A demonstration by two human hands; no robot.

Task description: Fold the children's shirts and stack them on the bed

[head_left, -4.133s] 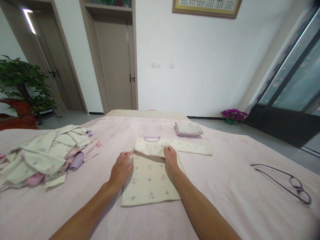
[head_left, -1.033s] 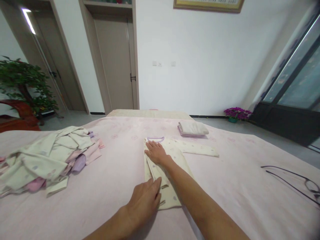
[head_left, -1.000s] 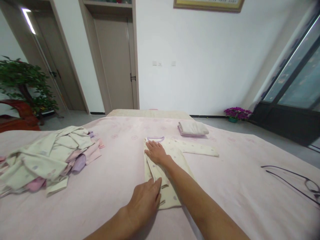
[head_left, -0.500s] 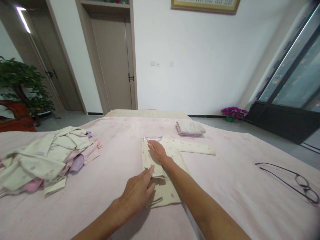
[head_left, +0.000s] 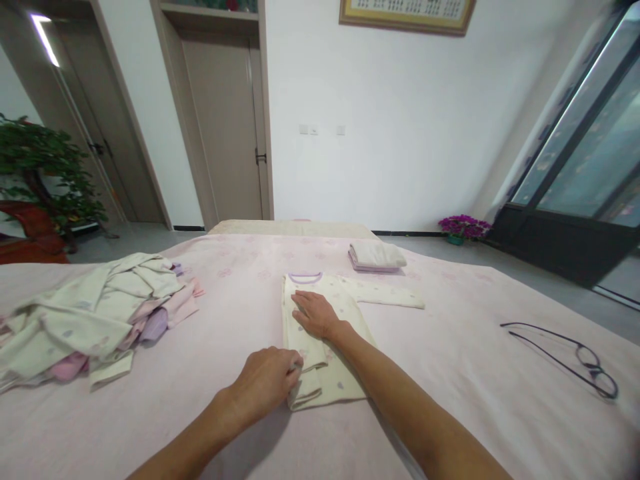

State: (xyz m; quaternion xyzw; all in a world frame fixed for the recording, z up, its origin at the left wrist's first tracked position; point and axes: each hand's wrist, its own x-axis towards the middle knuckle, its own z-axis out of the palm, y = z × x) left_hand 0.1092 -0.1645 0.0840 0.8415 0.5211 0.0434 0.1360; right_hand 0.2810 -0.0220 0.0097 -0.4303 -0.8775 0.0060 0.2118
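A cream top with small flower prints and a lilac collar [head_left: 320, 337] lies on the pink bedspread [head_left: 440, 380], its left side folded in and its right sleeve stretched out to the right. My right hand [head_left: 314, 315] rests flat and open on the upper part of the garment. My left hand [head_left: 265, 381] is closed, pinching the folded left edge near the garment's lower hem.
A heap of cream, pink and lilac clothes [head_left: 90, 313] lies at the left. A folded stack [head_left: 375, 257] sits at the back right. A pair of glasses [head_left: 565, 357] lies at the right. Doors, a plant and a glass door stand beyond the bed.
My left hand has slid down toward the hem and closed on the folded edge. My right hand has drawn back a little from the collar and stays flat on the cloth.
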